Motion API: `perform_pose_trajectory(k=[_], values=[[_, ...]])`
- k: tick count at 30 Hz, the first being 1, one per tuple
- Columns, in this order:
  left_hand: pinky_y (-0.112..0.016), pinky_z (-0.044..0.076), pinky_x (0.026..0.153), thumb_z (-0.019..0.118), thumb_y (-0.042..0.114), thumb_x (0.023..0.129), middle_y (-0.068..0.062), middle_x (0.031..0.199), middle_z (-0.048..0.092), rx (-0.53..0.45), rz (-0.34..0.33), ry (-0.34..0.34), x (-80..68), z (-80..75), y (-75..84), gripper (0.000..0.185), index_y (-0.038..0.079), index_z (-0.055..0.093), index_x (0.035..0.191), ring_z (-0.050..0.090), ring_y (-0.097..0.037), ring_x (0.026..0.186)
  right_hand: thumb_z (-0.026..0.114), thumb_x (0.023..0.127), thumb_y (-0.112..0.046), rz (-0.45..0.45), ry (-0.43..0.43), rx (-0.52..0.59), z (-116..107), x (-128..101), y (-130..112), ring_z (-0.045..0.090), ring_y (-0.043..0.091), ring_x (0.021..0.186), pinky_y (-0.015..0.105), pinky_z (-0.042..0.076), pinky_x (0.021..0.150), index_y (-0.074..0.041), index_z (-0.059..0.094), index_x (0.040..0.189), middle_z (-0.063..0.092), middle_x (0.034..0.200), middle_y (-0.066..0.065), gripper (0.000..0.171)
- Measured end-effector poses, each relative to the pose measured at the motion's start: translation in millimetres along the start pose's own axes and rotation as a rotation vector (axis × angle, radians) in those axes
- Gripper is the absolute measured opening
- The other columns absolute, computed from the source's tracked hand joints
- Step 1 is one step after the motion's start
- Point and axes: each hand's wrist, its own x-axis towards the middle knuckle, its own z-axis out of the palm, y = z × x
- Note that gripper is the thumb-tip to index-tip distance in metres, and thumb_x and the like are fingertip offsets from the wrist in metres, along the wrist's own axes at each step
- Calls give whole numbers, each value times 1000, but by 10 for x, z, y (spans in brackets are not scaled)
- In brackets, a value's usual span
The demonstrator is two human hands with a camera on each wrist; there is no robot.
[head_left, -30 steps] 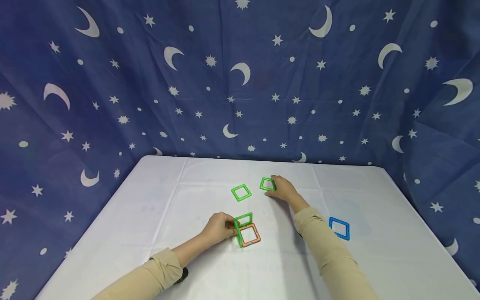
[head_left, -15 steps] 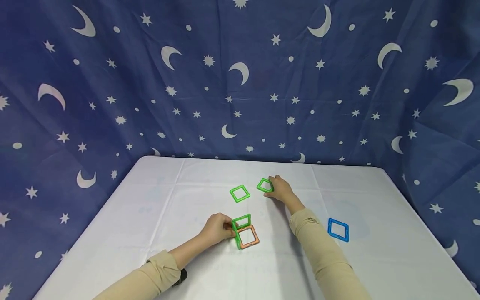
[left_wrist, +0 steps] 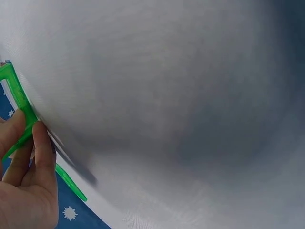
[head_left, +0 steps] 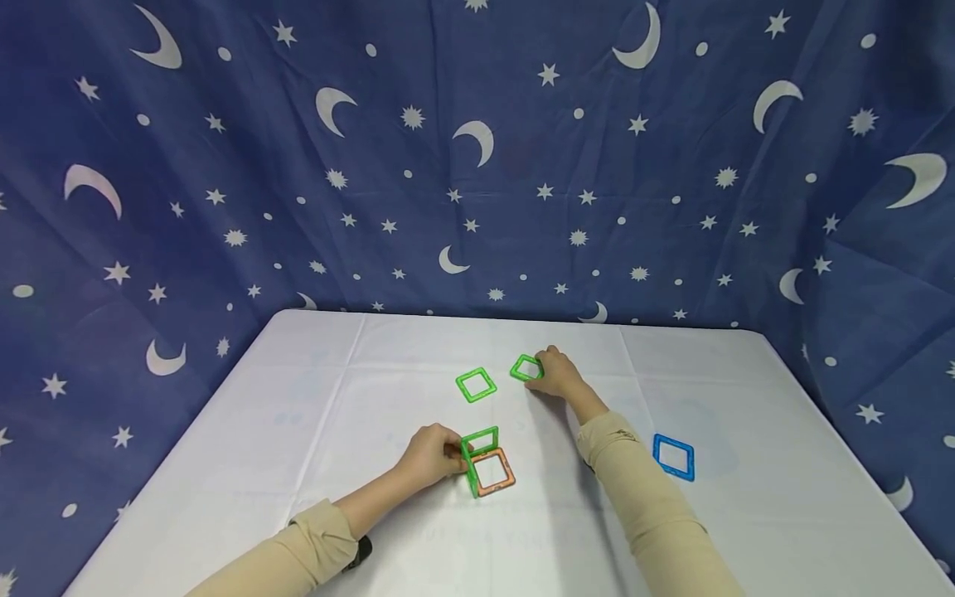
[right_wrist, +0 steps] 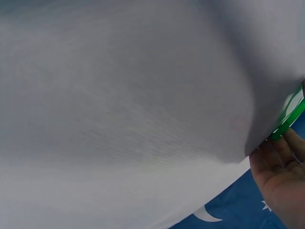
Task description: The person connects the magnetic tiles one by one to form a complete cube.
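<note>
— Any writing, label or number to read here?

— None. The backdrop cloth [head_left: 477,166] carries only printed moons, stars and dots, no letters.

— And the square tiles on the white tablecloth [head_left: 298,414]?

— The green ones [head_left: 476,385], the orange one [head_left: 494,473] and the blue one [head_left: 675,457] are bare frames, with no brand or marking legible.

— The wrist views?

— Only plain cloth and green tile edges; nothing readable.

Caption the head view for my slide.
Left hand steadies upright green square frame; right hand pinches another green frame.
</note>
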Motion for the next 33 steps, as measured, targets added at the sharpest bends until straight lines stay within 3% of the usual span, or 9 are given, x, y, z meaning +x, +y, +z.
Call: perform_pose_trajectory(k=[14,26,33], values=[[-17,43,57,74,-3,73,-8,75,71,3,0,-7,-18,16,39,15,-3,73,88,55,-7,63,70,80,-14,39,-65,99,-78,-47,67,50,35,118,45,39,106,7,44,132,49,126,22,62],[-17,42,56,74,-4,72,-7,71,69,10,0,7,-28,16,42,15,-3,73,87,53,-6,60,78,76,-17,-10,-34,115,-107,-71,106,54,34,114,44,42,103,8,46,129,58,121,23,66],[-17,44,56,74,-4,72,-8,72,70,1,-7,6,-26,6,28,15,-3,73,87,55,-7,61,77,78,-21,-51,-45,113,-110,-118,86,49,39,122,46,38,106,9,42,135,52,129,27,73]])
